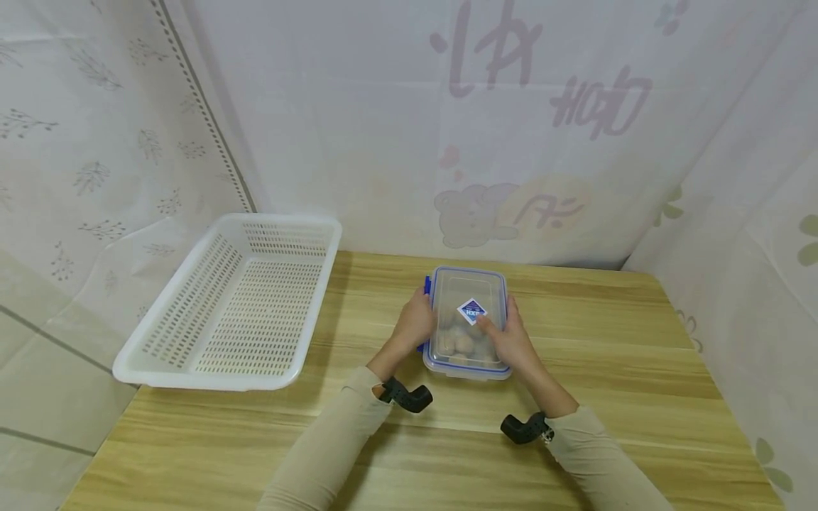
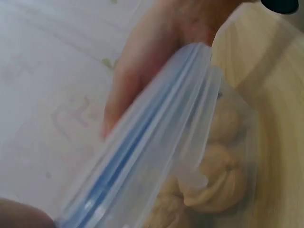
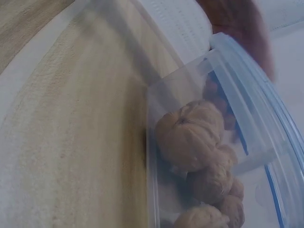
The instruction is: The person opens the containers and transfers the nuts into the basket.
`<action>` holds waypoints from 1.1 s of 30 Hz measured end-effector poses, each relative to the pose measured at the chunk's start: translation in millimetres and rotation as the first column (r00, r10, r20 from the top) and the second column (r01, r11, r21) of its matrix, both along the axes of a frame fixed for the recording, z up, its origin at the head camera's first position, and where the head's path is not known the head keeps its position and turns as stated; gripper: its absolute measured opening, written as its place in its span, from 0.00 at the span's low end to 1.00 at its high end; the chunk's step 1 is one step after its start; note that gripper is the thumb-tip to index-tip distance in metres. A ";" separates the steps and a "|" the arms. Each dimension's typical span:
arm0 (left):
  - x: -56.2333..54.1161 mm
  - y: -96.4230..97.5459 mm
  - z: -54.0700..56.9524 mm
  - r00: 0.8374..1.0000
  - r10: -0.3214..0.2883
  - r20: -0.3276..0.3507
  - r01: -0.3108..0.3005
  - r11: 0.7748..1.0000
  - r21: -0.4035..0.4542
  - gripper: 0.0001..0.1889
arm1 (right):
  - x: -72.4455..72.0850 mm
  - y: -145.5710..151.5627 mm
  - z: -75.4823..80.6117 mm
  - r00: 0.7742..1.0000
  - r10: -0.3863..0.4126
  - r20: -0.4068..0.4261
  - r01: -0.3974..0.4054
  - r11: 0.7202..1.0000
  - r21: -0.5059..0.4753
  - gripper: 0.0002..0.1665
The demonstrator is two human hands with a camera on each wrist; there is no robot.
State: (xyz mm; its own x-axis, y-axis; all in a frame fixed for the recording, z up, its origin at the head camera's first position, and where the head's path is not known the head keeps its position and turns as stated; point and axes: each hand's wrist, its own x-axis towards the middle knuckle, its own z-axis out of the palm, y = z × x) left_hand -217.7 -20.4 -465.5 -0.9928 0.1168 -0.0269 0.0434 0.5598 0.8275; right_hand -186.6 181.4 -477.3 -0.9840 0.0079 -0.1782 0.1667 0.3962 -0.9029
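Observation:
A clear plastic food box [image 1: 463,285] with a blue seal line stands on the table, its lid on top. Walnuts [image 2: 218,183] show through its walls, gathered toward the near end. My left hand [image 1: 414,321] grips the box's left side, between blue latches [image 1: 427,282] that stick out there. On the opposite side my right hand [image 1: 513,342] holds the box, thumb over the lid beside a blue-and-white diamond label [image 1: 472,311] and fingers along the wall. In the right wrist view, left-hand fingers [image 3: 216,95] show through the box.
A white slotted plastic basket [image 1: 311,323] sits at the left of the wooden table [image 1: 594,333]. Printed white cloth [image 1: 377,142] hangs behind the table and along both sides. Each wrist wears a black camera mount [image 1: 409,397].

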 end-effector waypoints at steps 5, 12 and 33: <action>-0.6 -5.6 -6.4 0.999 0.028 0.038 -0.030 0.998 0.047 0.21 | 1.4 -0.6 1.6 1.000 0.004 -0.012 -0.004 1.000 -0.007 0.56; -1.0 -10.4 -9.6 0.999 0.029 0.025 -0.031 0.996 0.080 0.21 | 1.5 -2.3 0.1 0.999 0.013 -0.029 -0.014 0.999 -0.034 0.55; -2.4 -35.0 22.7 0.993 -0.081 0.091 0.063 0.980 0.189 0.30 | -0.3 20.9 23.2 0.995 0.077 0.057 -0.086 0.978 0.191 0.62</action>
